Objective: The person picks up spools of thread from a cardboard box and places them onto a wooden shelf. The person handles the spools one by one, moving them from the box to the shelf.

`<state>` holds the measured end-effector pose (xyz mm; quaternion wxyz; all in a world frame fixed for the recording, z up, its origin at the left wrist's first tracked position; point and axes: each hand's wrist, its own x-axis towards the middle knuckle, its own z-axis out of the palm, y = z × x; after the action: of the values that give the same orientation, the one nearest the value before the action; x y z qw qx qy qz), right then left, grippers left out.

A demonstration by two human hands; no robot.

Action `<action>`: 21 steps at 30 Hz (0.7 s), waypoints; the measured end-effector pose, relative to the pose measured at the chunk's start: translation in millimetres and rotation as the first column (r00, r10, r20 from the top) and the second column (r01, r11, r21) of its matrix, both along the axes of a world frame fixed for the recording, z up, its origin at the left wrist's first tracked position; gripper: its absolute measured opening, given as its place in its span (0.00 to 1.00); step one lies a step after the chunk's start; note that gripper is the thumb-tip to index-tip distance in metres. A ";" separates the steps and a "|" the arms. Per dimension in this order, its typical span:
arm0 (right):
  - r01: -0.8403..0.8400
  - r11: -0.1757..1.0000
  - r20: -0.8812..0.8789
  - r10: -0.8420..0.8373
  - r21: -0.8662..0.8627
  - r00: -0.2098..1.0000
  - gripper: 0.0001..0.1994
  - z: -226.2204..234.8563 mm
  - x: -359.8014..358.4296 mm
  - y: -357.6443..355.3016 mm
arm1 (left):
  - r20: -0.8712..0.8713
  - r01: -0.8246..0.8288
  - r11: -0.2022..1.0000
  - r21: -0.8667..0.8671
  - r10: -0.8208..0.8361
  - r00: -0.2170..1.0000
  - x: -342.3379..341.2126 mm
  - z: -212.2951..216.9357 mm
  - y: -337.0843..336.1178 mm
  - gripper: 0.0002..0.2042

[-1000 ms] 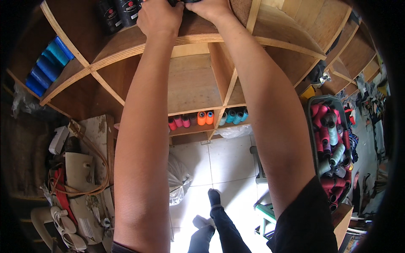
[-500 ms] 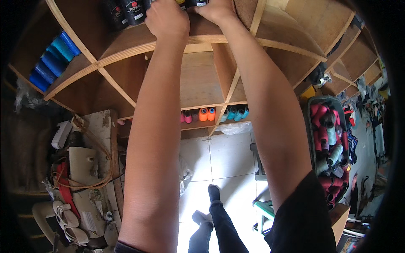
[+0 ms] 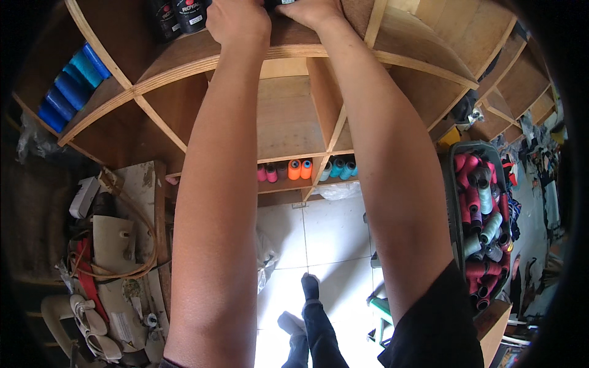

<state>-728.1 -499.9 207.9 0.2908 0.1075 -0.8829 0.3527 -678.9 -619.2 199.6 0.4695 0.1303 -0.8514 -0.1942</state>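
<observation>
Both my arms reach up to a wooden shelf compartment at the top edge of the head view. My left hand (image 3: 238,24) is closed, its fingers curled beside black thread spools (image 3: 189,15) with white labels. What it holds is cut off by the picture's edge. To its right, my right hand (image 3: 311,13) grips a black thread spool (image 3: 286,2), the thumb lying along its lower end. Only that spool's labelled end shows between the hands. The wooden shelf (image 3: 288,53) has its front edge under my wrists.
Blue thread spools (image 3: 72,89) fill a compartment at left; orange spools (image 3: 300,169) and teal spools (image 3: 343,168) stand lower down. A dark bin (image 3: 454,202) of mixed spools is at right. A sewing machine (image 3: 113,245) with sandals (image 3: 89,316) sits at left, a green stool (image 3: 381,306) below.
The view has shifted slightly, and both hands sit a little higher and farther into the compartment. Less of the black spools between them shows now.
</observation>
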 end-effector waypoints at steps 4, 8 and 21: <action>0.004 1.000 -0.009 -0.004 0.009 1.000 0.25 2.8 2.0 1.5 | 0.001 0.009 0.999 0.032 -0.009 1.000 -3.8 2.1 -1.2 0.06; 0.037 0.999 0.015 -0.036 -0.008 0.999 0.25 3.4 3.5 1.6 | -0.028 0.000 1.000 -0.015 -0.001 1.000 -1.2 -2.0 -1.2 0.06; 0.065 0.998 0.107 -0.066 0.010 0.992 0.25 11.5 15.7 -3.5 | 0.040 0.081 0.988 0.135 -0.087 0.995 -14.9 -7.1 -33.9 0.18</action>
<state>-712.4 -503.4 219.4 0.2542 0.0604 -0.9014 0.3453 -693.8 -653.0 192.5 0.4316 0.1299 -0.8517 -0.2671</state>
